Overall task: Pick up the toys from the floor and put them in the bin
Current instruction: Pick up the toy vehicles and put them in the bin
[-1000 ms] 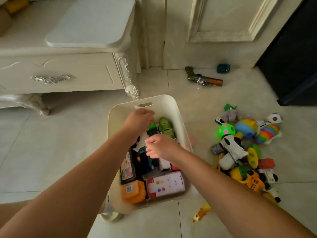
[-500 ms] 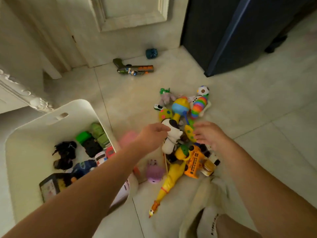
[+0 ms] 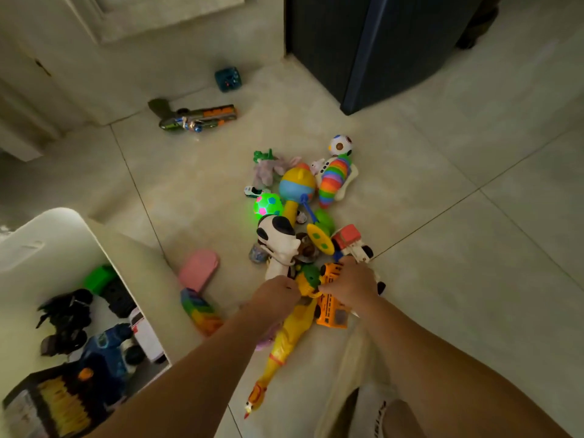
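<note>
Left hand [image 3: 275, 295]: centre of the frame, fingers curled down against the thick upper end of the rubber chicken [image 3: 290, 336], gripping it.
Right hand [image 3: 347, 284]: just beside the left, fingers closed over the roof of the toy bus [image 3: 331, 312].
Rubber chicken: long, smooth, yellow, tapering toward the lower centre, lying on the floor [image 3: 442, 248].
Toy bus: boxy orange plastic, touching the chicken's right side.
Toy pile: above the hands lie a glossy black-and-white dog [image 3: 278, 238], a glowing green ball [image 3: 268, 205] with pink patches, a round yellow-and-blue rattle [image 3: 297, 184] and a ribbed rainbow slug [image 3: 333, 178].
Bin [image 3: 79, 222]: white plastic with rounded corners, at lower left, holding dark toy vehicles.
Beside the bin: a flat pink rounded piece [image 3: 199, 268] and a rainbow bubble pad [image 3: 202, 311].
Farther off: a toy gun [image 3: 196, 118] and a teal cube [image 3: 228, 79], upper left of centre.
Floor: pale glossy tiles with thin dark joints.
</note>
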Available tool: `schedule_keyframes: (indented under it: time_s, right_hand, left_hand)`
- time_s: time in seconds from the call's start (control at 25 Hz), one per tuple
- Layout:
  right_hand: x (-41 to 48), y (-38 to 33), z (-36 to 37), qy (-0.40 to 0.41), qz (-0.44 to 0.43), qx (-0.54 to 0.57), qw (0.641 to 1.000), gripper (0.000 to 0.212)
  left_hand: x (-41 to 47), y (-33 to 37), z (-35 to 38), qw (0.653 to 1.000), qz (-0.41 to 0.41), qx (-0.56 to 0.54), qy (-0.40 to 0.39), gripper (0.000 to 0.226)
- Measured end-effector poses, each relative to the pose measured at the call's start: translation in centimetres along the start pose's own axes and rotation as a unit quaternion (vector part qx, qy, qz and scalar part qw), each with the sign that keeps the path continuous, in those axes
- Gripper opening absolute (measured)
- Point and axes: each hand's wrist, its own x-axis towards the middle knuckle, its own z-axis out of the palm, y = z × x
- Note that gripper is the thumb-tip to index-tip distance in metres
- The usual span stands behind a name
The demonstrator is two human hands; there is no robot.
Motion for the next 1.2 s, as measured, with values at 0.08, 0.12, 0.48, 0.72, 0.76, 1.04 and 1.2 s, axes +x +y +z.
schedule_keyframes:
  time_s: [0.08, 0.12, 0.48, 0.72, 0.76, 1.04, 1.2]
  right_hand:
    - [-0.7, -0.2, -0.9, 0.008, -0.005, 0.084, 0.996, 0.072]
    - [-1.0, -0.5, -1.4, 0.023, -0.012, 0.12, 0.992, 0.065]
    - [-6.2, -8.0, -3.8, -0.042, -0.15, 0.345, 0.926, 0.042]
    - [-1.5, -6.0, -3.6, 0.194, -0.005, 0.304, 0.933, 0.029]
    - [-0.6, -4.8, -3.5, 0.234, 0.03, 0.257, 0.937, 0.031]
    - [5.0, 1.1, -2.6, 0.062, -0.004, 0.023, 0.998, 0.094]
    - [5.8, 1.8, -1.6, 0.094, -0.008, 0.046, 0.994, 0.084]
  left_hand:
    - [-0.2, 0.1, 0.2, 0.999, -0.017, -0.033, -0.004, 0.037]
    - [-0.7, 0.3, 0.2, 0.999, -0.008, -0.046, -0.012, 0.041]
    - [-2.7, 0.8, -2.4, 0.958, 0.108, -0.265, -0.007, 0.033]
    - [-2.7, -1.8, -4.6, 0.907, -0.001, -0.409, 0.098, 0.033]
    - [-2.5, -2.1, -4.9, 0.895, -0.007, -0.432, 0.11, 0.031]
    - [-2.1, -2.6, -5.1, 0.876, -0.033, -0.473, 0.088, 0.028]
    - [-1.8, -2.9, -4.7, 0.886, -0.038, -0.458, 0.066, 0.03]
